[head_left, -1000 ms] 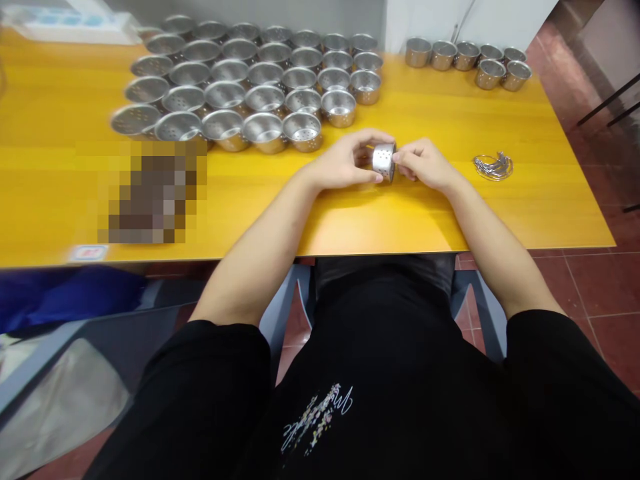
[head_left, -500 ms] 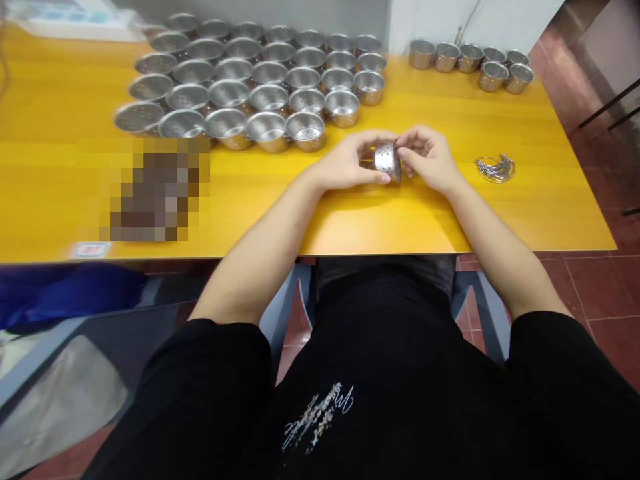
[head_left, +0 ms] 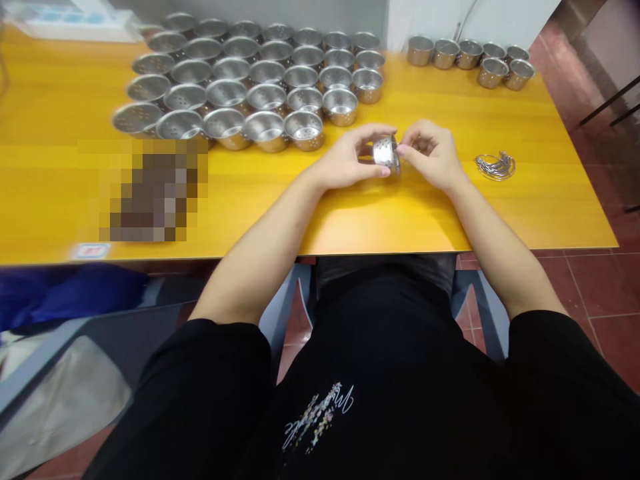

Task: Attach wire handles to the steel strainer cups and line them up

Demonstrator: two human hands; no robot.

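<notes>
My left hand (head_left: 356, 155) is wrapped around a small perforated metal cup (head_left: 384, 153), thumb below and fingers over the top. The cup lies tilted on its side above the table, its open end toward my right hand (head_left: 429, 150). My right thumb and fingertips are pinched together at the cup's rim; what is between them, if anything, is too small to make out. Right of that hand, a small heap of thin metal wire rings (head_left: 495, 165) lies on the yellow table (head_left: 390, 223).
Rows of perforated metal cups (head_left: 267, 127) stand upright at the back left. Several more cups (head_left: 493, 72) stand at the back right by a white wall. A blurred-out dark object (head_left: 155, 193) and a small label (head_left: 91, 251) lie at the left.
My right fingertips have shifted slightly at the cup's rim, and the right hand has drawn back a little to the right. The cup has turned slightly within my left hand.
</notes>
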